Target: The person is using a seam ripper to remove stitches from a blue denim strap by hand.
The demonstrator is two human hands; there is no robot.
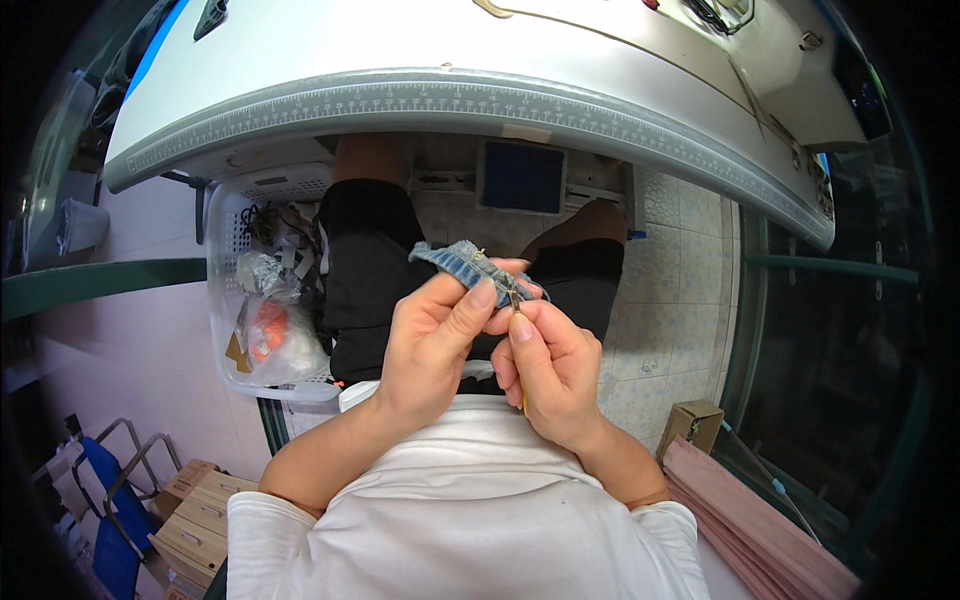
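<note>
Above my lap, my left hand pinches a small strip of blue denim with a frayed, pale upper edge. Its thumb lies on top of the cloth and the fingers are behind it. My right hand is closed around a slim tool with a dark metal tip; a bit of yellow shows below the fist. That tip touches the denim's right end, close to my left fingertips. Fingers cover most of the tool, so its exact kind cannot be made out.
Ahead stands a white table with a grey ruler-marked edge and a white sewing machine at right. A white plastic basket with bags is left of my legs. A pedal lies beneath; a cardboard box sits lower right.
</note>
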